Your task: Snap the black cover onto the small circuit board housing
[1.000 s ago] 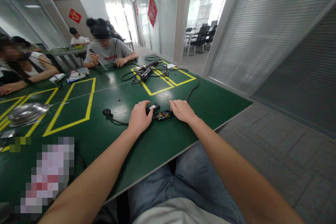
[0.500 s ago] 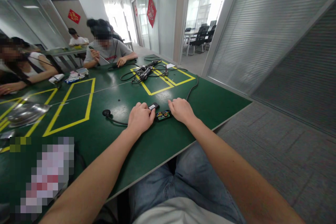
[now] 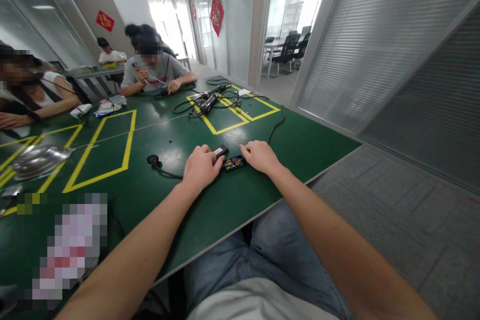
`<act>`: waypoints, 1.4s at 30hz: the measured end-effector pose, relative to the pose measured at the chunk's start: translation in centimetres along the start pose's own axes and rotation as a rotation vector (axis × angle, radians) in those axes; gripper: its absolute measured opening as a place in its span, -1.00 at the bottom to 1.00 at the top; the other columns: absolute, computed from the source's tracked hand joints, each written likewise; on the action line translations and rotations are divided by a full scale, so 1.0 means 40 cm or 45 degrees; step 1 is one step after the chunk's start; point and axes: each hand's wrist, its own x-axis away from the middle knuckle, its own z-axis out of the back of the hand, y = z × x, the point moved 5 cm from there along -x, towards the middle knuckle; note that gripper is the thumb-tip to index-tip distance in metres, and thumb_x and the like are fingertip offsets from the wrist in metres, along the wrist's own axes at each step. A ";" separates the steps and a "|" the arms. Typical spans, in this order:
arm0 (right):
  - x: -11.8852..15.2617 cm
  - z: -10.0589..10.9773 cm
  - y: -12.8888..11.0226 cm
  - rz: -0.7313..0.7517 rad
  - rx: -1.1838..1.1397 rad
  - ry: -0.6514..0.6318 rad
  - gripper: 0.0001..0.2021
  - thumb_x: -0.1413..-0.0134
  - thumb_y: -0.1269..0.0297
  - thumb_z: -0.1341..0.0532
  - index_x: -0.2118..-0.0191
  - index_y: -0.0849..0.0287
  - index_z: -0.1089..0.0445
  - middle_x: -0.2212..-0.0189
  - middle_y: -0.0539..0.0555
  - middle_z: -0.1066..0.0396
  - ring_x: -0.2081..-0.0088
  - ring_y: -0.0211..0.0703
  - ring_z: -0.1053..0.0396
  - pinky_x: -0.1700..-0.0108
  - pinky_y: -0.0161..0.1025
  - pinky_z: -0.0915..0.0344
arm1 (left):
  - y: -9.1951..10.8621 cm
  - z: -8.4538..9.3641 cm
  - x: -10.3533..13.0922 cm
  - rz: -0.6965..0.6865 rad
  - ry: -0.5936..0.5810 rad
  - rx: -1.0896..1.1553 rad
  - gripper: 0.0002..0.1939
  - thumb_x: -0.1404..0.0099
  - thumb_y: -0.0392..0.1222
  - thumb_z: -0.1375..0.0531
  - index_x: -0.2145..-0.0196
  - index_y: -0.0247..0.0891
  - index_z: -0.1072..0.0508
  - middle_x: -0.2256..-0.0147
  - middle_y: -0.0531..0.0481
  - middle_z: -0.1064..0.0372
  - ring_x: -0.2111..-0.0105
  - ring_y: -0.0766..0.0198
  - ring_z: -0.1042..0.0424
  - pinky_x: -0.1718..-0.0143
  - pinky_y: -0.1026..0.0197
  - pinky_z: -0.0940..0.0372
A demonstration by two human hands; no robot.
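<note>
Taking the open circuit housing (image 3: 234, 163) as landmark, a black cover (image 3: 221, 151) lies just beyond it. The left hand (image 3: 203, 166) is at the housing's left end, fingers curled together, seemingly on the cover; its grip is partly hidden. The right hand (image 3: 259, 155) is at the right end, fingers bunched; whether they clamp anything I cannot tell. The housing's long axis runs left to right, right end slightly farther away. Left of it lies a black plug (image 3: 152, 160); well beyond it, tangled cabled tools (image 3: 208, 101).
</note>
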 end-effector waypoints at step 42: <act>-0.005 -0.004 0.013 -0.021 -0.197 0.034 -0.52 -0.55 -0.06 -0.15 0.31 0.11 -0.61 0.23 0.13 -0.63 0.10 0.01 -0.51 0.13 -0.19 -0.19 | 0.070 0.014 0.014 -0.336 -0.189 0.346 -0.56 -0.46 -0.13 -0.30 -0.24 -0.19 -0.58 0.04 -0.19 -0.59 0.02 -0.06 -0.51 -0.12 -0.13 -0.47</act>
